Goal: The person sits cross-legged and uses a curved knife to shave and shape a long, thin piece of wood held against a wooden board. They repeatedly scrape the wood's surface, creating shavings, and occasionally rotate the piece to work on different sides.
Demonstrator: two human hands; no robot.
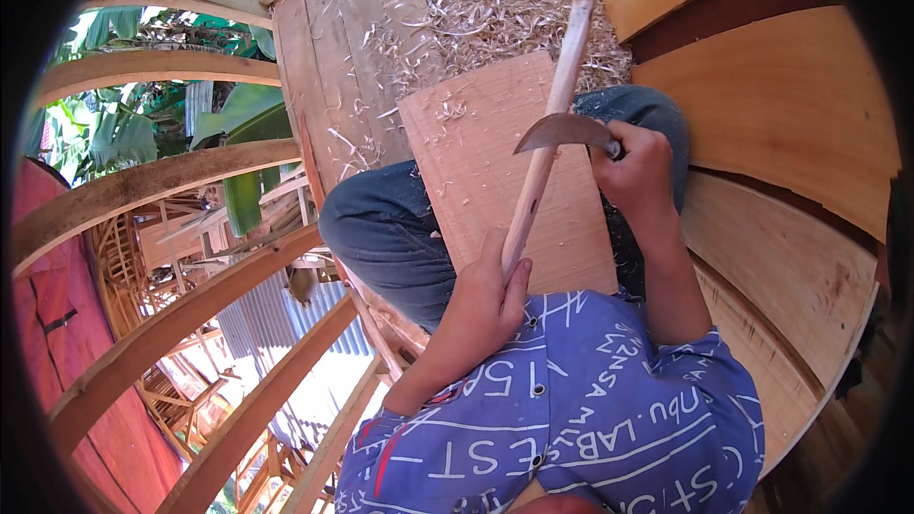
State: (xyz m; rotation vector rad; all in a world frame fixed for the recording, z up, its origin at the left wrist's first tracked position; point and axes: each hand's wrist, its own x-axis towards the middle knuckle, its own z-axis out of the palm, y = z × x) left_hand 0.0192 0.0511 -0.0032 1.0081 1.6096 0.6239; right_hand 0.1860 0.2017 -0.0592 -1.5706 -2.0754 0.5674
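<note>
A long pale wooden stick [555,100] slants from the far edge of the view down toward my chest. Its near end is in the grip of my left hand [487,287], fingers wrapped round it. My right hand [636,167] is closed on the dark handle of a curved knife [564,132]. The broad, hooked blade crosses the stick, pointing left, and appears to touch it. Beneath the stick, a flat wooden board [466,167] lies over my lap between my bent knees, with a few shavings on it.
Curled wood shavings [519,5] cover much of the plank floor [328,48] ahead of me. Wooden railing slats [157,176] run along my left, with banana leaves [249,114] beyond. A plank wall [762,86] stands close on my right.
</note>
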